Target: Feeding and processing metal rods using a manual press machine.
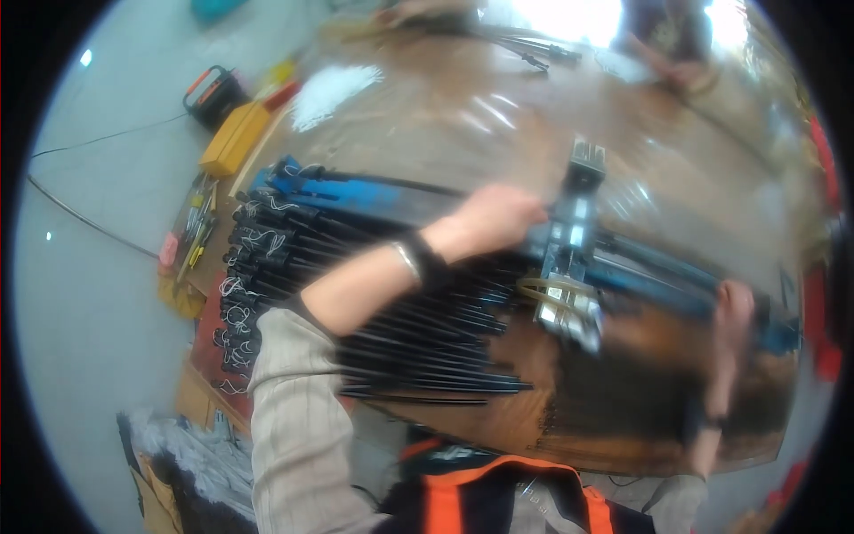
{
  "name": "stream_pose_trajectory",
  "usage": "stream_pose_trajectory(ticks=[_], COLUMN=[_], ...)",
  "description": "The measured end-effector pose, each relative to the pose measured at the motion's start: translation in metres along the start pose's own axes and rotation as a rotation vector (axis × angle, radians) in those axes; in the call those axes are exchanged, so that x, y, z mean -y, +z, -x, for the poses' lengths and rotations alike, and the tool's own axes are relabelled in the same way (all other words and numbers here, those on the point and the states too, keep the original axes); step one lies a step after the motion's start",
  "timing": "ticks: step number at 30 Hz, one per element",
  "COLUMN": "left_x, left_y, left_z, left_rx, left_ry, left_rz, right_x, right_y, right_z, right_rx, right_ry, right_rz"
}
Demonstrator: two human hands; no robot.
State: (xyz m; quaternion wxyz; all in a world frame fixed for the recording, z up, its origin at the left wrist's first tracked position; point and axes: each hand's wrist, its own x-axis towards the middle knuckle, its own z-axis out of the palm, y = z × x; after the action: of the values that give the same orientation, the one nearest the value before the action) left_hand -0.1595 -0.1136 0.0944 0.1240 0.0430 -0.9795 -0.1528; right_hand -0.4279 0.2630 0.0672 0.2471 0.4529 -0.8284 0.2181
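Metal fixture (569, 240) stood across the blue rail (645, 283), beside black rods (436, 365). Left hand (500, 216) was curled near the fixture, right hand (735, 310) blurred near the rail's right end; neither grip could be determined.

The rods (418, 369) are black, with white strings (238, 318) looped at their ends. The long rail (351, 192) is blue, the metal fixture (578, 218) silver-grey, the counter (525, 414) a glossy brown. The box (236, 138) is plain yellow; the case (213, 98) is black with orange. Pale beige with faint stripes — that is the sleeve (298, 409). The vest (442, 503) pairs black with broad orange bands — and the floor (98, 267) is pale blue-grey.
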Motion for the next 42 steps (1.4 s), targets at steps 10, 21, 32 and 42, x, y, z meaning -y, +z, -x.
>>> stream_pose_trajectory(ticks=[10,21,32,42], left_x=[0.010,-0.013,-0.002,0.100], left_y=[0.007,0.006,0.016,0.004], left_z=[0.005,-0.006,-0.002,0.009], left_rx=[-0.074,0.006,-0.158,-0.295], left_ry=[0.034,-0.144,-0.018,0.276], left_rz=[-0.038,-0.149,-0.133,-0.403], right_x=[0.022,0.122,0.130,0.118], right_y=[0.013,0.004,0.042,-0.045], right_z=[0.005,0.046,0.043,0.083], right_rx=[-0.083,0.012,0.082,0.841], right_ry=[-0.217,-0.174,-0.116,-0.362], right_rz=[0.100,-0.207,-0.657,-0.158])
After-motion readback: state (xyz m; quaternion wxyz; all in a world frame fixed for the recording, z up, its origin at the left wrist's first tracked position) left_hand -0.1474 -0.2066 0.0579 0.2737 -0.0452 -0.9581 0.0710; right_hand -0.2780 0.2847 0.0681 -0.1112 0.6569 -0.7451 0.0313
